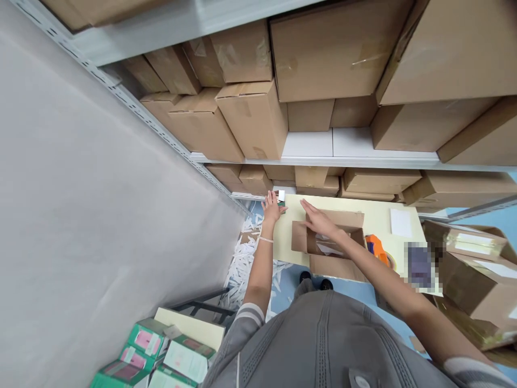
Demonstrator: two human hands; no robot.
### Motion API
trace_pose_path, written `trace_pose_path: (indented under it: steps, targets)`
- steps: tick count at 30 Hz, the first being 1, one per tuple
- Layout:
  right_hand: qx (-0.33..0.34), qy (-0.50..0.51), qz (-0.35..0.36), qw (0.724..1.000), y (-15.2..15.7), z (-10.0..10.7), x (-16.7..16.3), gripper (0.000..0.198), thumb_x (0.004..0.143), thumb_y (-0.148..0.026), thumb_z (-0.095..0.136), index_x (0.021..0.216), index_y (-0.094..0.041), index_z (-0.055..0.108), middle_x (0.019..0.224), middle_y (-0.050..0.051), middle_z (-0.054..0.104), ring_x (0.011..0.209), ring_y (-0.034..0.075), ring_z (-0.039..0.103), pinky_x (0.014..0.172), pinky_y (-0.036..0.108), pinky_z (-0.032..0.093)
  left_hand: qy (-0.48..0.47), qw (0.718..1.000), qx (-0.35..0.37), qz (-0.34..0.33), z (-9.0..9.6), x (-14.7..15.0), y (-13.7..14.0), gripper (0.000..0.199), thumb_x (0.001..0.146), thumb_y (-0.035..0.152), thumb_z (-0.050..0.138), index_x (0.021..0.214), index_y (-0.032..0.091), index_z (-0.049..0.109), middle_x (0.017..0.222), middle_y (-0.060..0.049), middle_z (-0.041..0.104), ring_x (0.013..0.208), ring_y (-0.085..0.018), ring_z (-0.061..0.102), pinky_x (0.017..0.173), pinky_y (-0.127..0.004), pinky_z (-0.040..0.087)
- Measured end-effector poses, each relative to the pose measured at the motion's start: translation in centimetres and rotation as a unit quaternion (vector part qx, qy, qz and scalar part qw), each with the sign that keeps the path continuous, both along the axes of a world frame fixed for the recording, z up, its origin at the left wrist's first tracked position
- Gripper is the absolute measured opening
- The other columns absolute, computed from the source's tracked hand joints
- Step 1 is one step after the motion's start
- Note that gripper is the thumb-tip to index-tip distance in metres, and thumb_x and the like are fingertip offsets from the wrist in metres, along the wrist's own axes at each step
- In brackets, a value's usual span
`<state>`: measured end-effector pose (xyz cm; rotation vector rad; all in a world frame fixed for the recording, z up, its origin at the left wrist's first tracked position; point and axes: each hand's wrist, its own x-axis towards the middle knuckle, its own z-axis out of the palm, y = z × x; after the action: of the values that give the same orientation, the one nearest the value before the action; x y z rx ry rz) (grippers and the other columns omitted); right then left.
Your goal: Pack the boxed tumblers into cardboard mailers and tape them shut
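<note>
Closest to us, at the lower left, green cartons with pink and white panels (147,342) are stacked by a cream board (210,334). Beyond, white paper shreds (242,264) lie on the blue floor (297,275) beside the pale-yellow counter (285,237). On it we see an open brown cardboard box (338,267), flaps folded out, and just right of it an orange tape dispenser (377,248). Our right hand (323,223) hangs over the box's left part, fingers stretched out, thumb apart, holding nothing we can see. Our left hand (272,213) is at the counter's far left corner, its fingers overlapping a small green-and-white box (281,195); we cannot tell whether they clamp on it. Behind, brown cardboard boxes (252,116) stand on grey metal shelving (343,161).
</note>
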<state>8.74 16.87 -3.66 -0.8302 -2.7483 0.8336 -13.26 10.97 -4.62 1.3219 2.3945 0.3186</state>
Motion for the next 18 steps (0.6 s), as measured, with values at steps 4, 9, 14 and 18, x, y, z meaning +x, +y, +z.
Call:
trace_pose_path:
  steps: [4, 9, 14, 18]
  targets:
    - [-0.045, -0.068, -0.002, 0.997, 3.3, 0.2, -8.9, 0.089, 0.086, -0.026, 0.064, 0.159, -0.015, 0.015, 0.163, 0.018, 0.027, 0.148, 0.028, 0.032, 0.114, 0.043, 0.038, -0.1, 0.995, 0.02, 0.024, -0.8, -2.2, 0.4, 0.105, 0.082, 0.045, 0.072, 0.159, 0.012, 0.008, 0.164, -0.025, 0.0, 0.151, -0.034, 0.025, 0.117, -0.045, 0.033]
    - [-0.06, -0.141, -0.042, 0.987, 5.1, -1.2, -14.7, 0.108, 0.074, -0.029, 0.079, 0.159, -0.02, 0.012, 0.16, 0.021, 0.029, 0.138, 0.032, 0.047, 0.104, 0.04, 0.046, -0.19, 0.978, 0.083, 0.037, -2.3, -4.2, 1.0, 0.107, 0.077, 0.036, 0.076, 0.159, 0.012, 0.013, 0.161, -0.025, 0.025, 0.147, -0.029, 0.036, 0.113, -0.04, 0.038]
    - [-0.05, -0.181, -0.06, 0.98, 4.8, -1.8, -16.7, 0.103, 0.071, -0.025, 0.081, 0.157, -0.027, 0.023, 0.155, 0.02, 0.033, 0.12, 0.031, 0.062, 0.093, 0.035, 0.05, -0.198, 0.975, 0.091, 0.04, -3.4, -4.8, 0.7, 0.098, 0.082, 0.031, 0.07, 0.159, 0.01, 0.013, 0.142, -0.022, 0.057, 0.13, -0.029, 0.057, 0.107, -0.04, 0.045]
    - [-0.039, -0.191, -0.095, 0.976, 3.6, -1.6, -17.7, 0.085, 0.073, -0.032, 0.08, 0.146, -0.027, 0.038, 0.144, 0.017, 0.042, 0.104, 0.027, 0.069, 0.082, 0.032, 0.051, -0.182, 0.978, 0.081, 0.056, -3.6, -4.6, 0.4, 0.09, 0.084, 0.029, 0.067, 0.158, 0.009, 0.021, 0.133, -0.021, 0.064, 0.125, -0.032, 0.061, 0.108, -0.041, 0.044]
